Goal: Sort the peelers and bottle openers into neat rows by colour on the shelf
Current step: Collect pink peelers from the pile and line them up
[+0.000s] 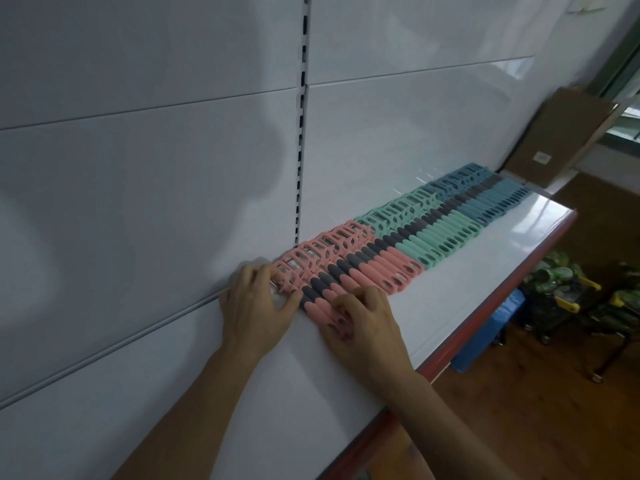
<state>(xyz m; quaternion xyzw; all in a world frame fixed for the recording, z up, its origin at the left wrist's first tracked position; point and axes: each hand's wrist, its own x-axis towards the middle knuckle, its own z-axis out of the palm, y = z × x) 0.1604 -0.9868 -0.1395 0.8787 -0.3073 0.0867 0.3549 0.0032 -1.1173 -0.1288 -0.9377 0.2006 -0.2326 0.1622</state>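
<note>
A long row of peelers lies side by side on the white shelf (467,268), grouped by colour: pink peelers (367,265) nearest me, mint green peelers (436,233) in the middle, blue peelers (498,199) at the far end. Each has a grey grip band. My left hand (258,306) rests at the head end of the nearest pink peelers, fingers bent over their heads and thumb touching a grey grip. My right hand (363,317) covers the handle ends of the nearest pink peelers, fingers curled down onto them.
The shelf has a red front edge (485,327) and a white back panel with a slotted upright (300,161). A cardboard box (561,133) leans at the far end. Below right, on the wooden floor, stand a blue object (491,327) and several green and yellow items (568,289).
</note>
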